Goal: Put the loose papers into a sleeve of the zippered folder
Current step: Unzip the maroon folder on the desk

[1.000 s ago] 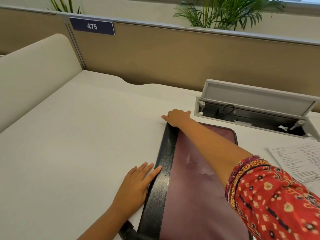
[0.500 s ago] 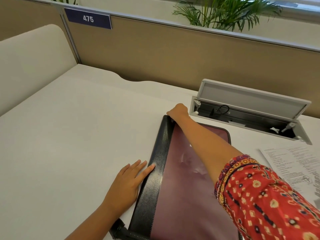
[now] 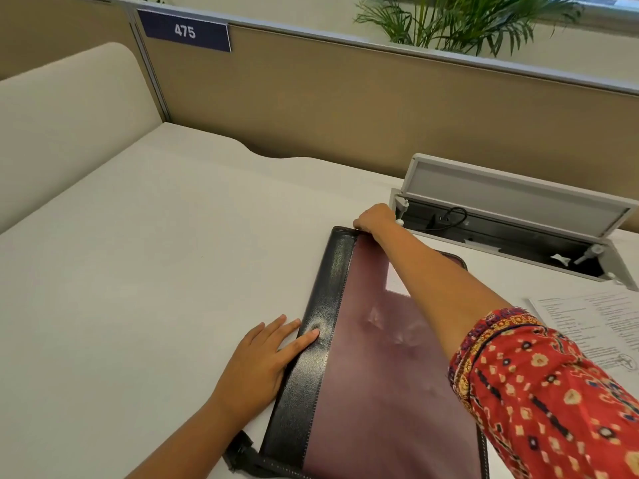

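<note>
left hand (image 3: 262, 354) flat, fingers splayed on folder (image 3: 373, 357) spine edge | right hand (image 3: 375, 219) grip closed at folder's top corner | papers (image 3: 594, 326) right edge | desk (image 3: 138, 271) left bare

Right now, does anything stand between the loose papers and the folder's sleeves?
Yes: the zippered folder lies closed, right hand at its far corner, left hand flat on its spine. The papers lie beside it.

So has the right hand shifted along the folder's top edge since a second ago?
Yes. The right hand has moved rightward along the top edge of the folder, from the black spine corner toward the open cable box, now almost touching its left end.
</note>
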Tool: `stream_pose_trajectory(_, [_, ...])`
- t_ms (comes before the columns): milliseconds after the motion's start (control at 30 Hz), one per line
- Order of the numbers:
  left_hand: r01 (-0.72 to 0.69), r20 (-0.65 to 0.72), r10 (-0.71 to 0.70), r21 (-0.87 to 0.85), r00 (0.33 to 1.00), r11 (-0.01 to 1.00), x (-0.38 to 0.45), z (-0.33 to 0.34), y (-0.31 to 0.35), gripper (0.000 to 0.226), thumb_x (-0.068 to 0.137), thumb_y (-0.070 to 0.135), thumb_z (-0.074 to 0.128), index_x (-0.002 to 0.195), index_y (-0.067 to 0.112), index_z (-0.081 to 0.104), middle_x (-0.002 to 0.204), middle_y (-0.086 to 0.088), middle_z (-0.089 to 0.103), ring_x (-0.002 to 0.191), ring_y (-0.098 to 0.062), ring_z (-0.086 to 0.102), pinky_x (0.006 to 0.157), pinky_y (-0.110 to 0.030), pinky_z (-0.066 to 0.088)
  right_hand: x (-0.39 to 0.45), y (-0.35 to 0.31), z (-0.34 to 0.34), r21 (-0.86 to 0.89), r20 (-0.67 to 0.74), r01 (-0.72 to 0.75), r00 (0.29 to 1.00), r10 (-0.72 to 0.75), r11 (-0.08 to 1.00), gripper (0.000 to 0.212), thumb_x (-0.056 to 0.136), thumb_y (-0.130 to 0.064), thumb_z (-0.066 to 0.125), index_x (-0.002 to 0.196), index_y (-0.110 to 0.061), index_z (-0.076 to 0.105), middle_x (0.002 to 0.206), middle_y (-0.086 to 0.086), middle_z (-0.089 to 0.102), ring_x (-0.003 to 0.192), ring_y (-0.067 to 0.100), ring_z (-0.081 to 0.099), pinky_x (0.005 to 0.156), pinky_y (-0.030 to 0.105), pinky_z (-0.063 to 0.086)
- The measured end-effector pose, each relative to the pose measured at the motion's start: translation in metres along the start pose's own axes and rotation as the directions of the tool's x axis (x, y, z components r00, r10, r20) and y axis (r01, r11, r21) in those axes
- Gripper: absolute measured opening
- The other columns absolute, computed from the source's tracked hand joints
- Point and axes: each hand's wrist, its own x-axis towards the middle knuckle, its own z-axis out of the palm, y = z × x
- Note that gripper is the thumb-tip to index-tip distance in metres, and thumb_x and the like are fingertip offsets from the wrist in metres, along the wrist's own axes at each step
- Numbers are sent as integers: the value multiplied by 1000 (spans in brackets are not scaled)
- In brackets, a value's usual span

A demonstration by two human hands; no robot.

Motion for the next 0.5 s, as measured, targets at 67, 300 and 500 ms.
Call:
stream_pose_trajectory(67, [8,-14,-8,10,1000,1000,0,-2,2,57,85,17,32,138,37,33,133,0,55,127,-23,47,103,-30,21,3,5,-4,-92,2,8,1000,-8,996,35,85,-27,52,57,-8,43,60,2,39,57,18,42,43,22,23])
stream_pose_trajectory(300, [12,-28,-12,-20,1000,1000,-1,-1,1,55,87,20,31,139,40,30,133,1,55,128,-21,45,103,-29,20,2,46,-27,-103,47,-79,995,85,991,22,79,-28,60,82,-7,57,76,4,57,66,18,53,52,22,38])
stream_pose_trajectory(500, [14,-33,-15,-34,999,999,0,1,-1,55,88,21,30,139,41,29,134,1,53,130,-21,43,105,-29,19,-3,95,-44,-42,86,-203,975,205,978,42,85,-33,57,116,-5,59,117,9,63,106,21,60,67,22,45])
